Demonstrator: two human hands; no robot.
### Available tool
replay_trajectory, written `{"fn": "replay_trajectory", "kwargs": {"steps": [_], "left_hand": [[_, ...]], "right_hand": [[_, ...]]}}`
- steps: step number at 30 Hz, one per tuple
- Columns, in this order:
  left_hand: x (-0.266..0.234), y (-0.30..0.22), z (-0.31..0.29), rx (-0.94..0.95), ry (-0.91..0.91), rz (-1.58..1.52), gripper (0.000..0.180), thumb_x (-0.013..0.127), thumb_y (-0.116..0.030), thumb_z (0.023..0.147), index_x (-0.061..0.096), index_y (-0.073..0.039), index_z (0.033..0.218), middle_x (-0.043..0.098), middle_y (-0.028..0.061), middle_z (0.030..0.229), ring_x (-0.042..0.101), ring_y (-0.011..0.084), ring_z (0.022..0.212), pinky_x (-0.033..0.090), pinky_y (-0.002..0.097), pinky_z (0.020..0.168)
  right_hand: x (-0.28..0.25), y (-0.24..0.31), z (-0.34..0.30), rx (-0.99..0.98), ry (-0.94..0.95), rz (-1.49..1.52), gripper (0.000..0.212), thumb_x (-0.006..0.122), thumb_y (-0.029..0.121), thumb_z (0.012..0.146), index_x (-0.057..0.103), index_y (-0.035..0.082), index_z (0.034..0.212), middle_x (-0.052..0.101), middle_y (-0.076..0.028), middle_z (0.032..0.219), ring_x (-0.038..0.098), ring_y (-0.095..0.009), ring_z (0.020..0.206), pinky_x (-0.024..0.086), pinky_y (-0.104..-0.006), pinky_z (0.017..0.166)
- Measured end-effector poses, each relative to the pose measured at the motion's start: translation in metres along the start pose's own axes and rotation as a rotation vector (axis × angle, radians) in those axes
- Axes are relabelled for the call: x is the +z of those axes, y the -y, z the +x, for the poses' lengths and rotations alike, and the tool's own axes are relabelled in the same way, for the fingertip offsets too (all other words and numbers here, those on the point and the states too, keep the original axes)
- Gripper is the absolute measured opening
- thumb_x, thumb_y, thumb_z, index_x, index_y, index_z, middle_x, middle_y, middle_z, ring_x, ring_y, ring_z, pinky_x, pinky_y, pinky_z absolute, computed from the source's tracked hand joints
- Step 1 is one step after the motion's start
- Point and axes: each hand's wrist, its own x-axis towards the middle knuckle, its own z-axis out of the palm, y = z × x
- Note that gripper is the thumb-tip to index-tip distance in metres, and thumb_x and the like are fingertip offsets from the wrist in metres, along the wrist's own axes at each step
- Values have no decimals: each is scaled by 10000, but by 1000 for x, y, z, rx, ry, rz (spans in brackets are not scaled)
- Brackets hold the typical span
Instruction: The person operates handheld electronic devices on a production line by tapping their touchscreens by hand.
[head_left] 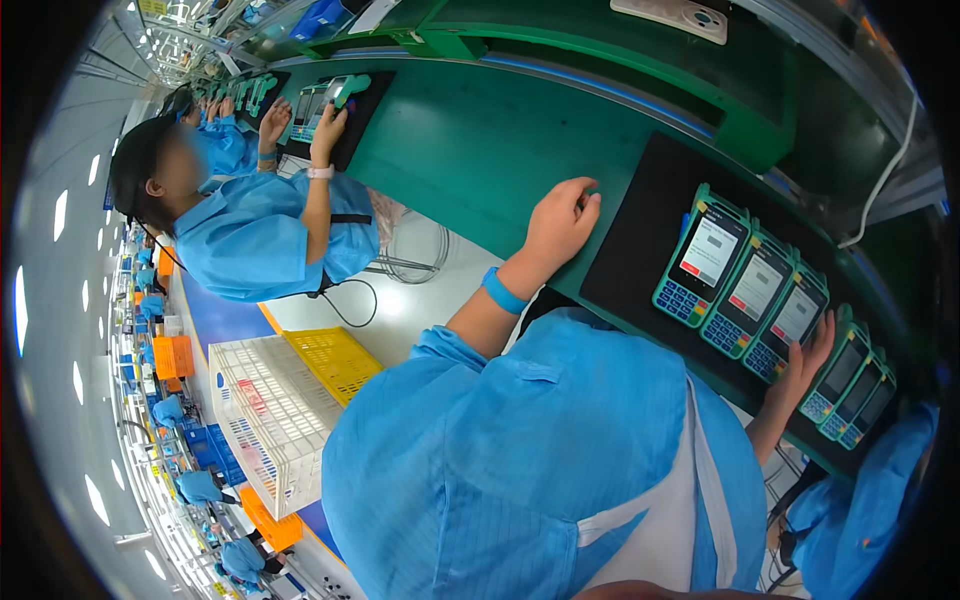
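My left hand [562, 226] rests at the green bench's edge, left of the black mat [625, 235]. Its fingers are loosely curled, with nothing visible in them. My right hand [806, 357] has its fingers stretched along the right side of a card payment terminal [795, 318], touching it. Two more green-cased terminals, one in the middle [752, 292] and one at the left [704, 258], stand beside it in a row. All three have lit screens and blue keypads. Right of my hand stand several terminals [836, 375] with dark screens.
A co-worker in blue [265, 235] sits at the left, handling a terminal. Behind my left arm are a white crate [265, 410] and a yellow basket [335, 360]. A phone [670, 15] lies on the shelf above; a white cable [890, 185] hangs at the right.
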Motion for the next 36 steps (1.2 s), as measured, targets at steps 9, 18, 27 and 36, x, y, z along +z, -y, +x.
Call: {"fn": "replay_trajectory", "kwargs": {"steps": [9, 18, 27, 36], "left_hand": [[53, -28, -3, 171, 191, -432, 617, 608, -83, 822, 350, 41, 1368, 389, 223, 1394, 423, 324, 1268, 384, 396, 1020], [84, -63, -21, 251, 383, -312, 835, 670, -147, 732, 210, 51, 1401, 337, 244, 1358, 363, 351, 1261, 297, 417, 1056], [88, -67, -22, 243, 362, -237, 868, 697, -178, 727, 190, 48, 1394, 310, 252, 1358, 346, 371, 1254, 306, 437, 1041], [87, -66, -23, 316, 319, -200, 855, 695, -163, 718, 211, 46, 1391, 328, 248, 1353, 349, 372, 1252, 310, 440, 1034]], "right_hand": [[1, 2, 0, -55, 28, -74, 746, 624, 137, 782, 255, 29, 1422, 288, -161, 1456, 261, -271, 1359, 166, -382, 1123], [4, 15, 0, 54, 1, -145, 752, 597, 102, 781, 221, 59, 1431, 273, -219, 1432, 312, -352, 1326, 281, -441, 1083], [10, 22, 0, -2, 39, -367, 789, 659, 148, 755, 241, 61, 1419, 333, -206, 1353, 381, -338, 1262, 353, -434, 1025], [40, 47, -3, 27, -14, -1082, 904, 742, 274, 716, 231, 102, 1442, 352, -260, 1371, 451, -393, 1218, 425, -430, 965]]}}
